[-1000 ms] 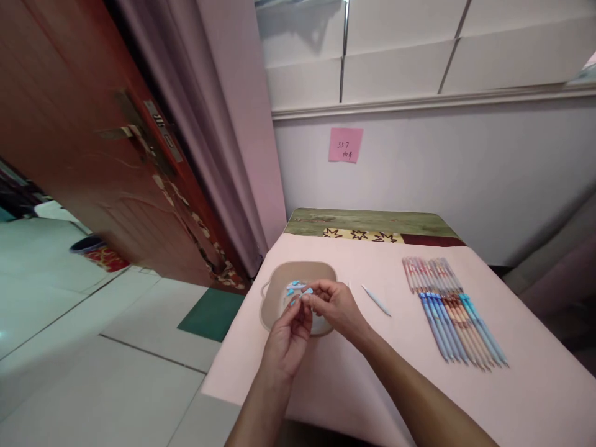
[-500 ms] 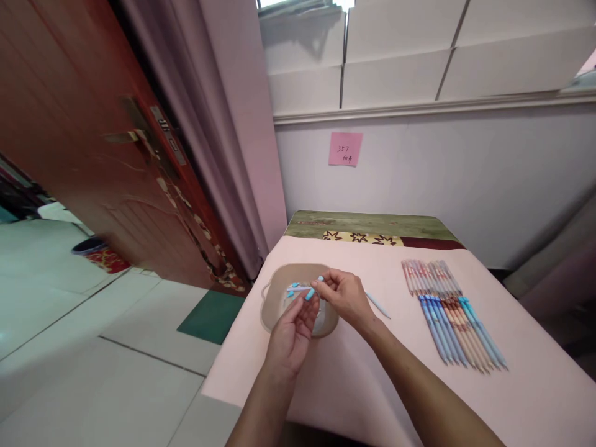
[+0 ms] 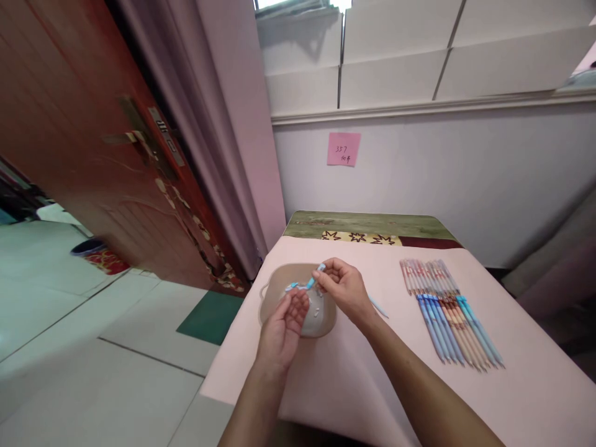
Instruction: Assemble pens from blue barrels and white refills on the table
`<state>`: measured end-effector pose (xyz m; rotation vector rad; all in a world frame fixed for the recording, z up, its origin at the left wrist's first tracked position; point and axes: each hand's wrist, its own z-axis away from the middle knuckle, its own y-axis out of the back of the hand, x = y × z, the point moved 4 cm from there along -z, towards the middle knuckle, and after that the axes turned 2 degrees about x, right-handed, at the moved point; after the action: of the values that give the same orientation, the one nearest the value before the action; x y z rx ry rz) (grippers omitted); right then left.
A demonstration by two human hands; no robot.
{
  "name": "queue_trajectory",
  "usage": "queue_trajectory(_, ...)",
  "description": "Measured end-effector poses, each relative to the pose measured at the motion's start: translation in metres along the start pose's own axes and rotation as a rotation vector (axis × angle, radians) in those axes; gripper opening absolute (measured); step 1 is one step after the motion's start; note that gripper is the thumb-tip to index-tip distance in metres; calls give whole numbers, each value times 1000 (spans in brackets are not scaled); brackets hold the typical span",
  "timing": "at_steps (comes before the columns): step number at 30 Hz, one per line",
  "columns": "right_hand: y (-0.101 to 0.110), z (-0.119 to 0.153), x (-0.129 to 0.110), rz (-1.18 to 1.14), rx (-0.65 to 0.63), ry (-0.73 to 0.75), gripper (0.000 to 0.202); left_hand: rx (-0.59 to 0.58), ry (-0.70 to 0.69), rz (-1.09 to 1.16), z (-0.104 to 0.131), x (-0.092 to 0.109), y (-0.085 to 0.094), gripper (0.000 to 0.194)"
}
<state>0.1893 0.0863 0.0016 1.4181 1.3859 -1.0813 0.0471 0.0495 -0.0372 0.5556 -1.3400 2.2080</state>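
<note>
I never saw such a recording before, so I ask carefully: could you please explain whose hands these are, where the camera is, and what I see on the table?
There is no machine: the two bare hands belong to the person wearing the camera on their head. It looks forward and down.

The right hand pinches a small blue piece above a beige tub. The left hand is open beside it, palm up. Small white bits lie in the tub.

The table has a pink cover. On it, a lone pen is partly hidden by the right arm; farther right are two rows of pens.
</note>
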Motion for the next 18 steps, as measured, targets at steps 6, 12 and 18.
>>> queue_trajectory(6,3,-4,0,192,39,15,23,95,-227,-10,-4,30,14,20)
queue_trajectory(12,-21,2,-2,74,-53,16,20,-11,-4,-64,2,12,4,13)
queue_trajectory(18,-35,0,-1,83,-251,25,26,29,49,129,-2,17,4,20)
